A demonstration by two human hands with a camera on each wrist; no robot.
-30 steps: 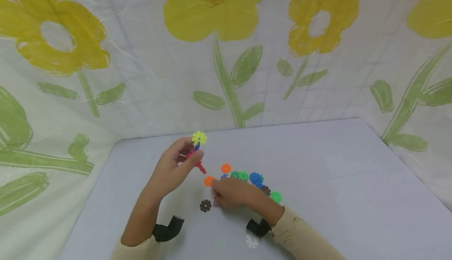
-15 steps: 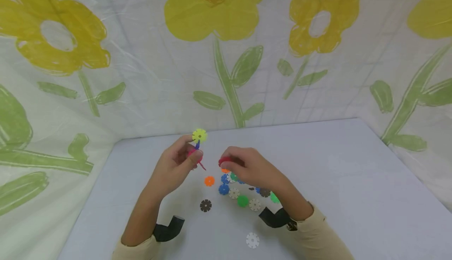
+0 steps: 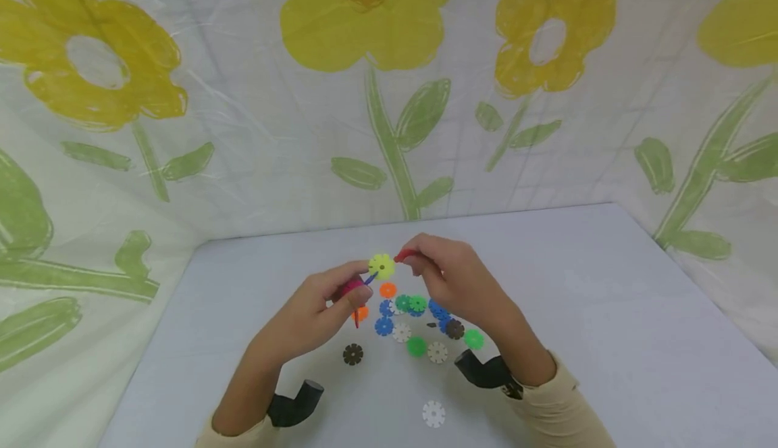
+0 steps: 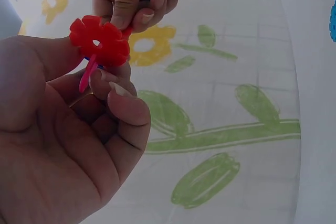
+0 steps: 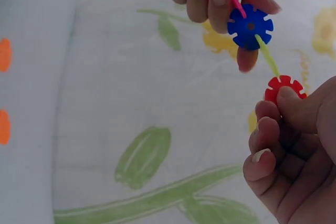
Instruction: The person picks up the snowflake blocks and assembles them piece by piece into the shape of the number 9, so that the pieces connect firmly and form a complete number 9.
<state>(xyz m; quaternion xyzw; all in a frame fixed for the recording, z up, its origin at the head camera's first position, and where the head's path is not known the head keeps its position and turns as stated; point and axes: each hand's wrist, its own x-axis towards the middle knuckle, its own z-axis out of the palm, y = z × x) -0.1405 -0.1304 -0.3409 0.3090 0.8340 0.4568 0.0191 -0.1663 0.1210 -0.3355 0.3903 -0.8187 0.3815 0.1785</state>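
My left hand (image 3: 325,313) grips a linked chain of notched plastic discs above the table. A red disc (image 4: 107,45), a pink disc (image 5: 236,1), a blue disc (image 5: 250,31) and a yellow disc (image 3: 381,267) make up the visible chain, each set at an angle to its neighbour. Between thumb and fingers, my right hand (image 3: 458,272) pinches another red disc (image 5: 284,83), its edge meeting the yellow one. Whether their slots are engaged, I cannot tell. Fingers partly cover the pink disc and the right-hand red disc.
Loose discs lie below the hands on the pale table (image 3: 608,313): orange (image 3: 387,290), blue (image 3: 383,326), green (image 3: 416,346), brown (image 3: 352,354) and white (image 3: 433,414). A sheet with painted flowers (image 3: 365,22) hangs behind the table.
My right hand has lifted a red disc from the pile and brought it up to the yellow disc. My left hand has shifted right and turned the chain so its yellow end points right.
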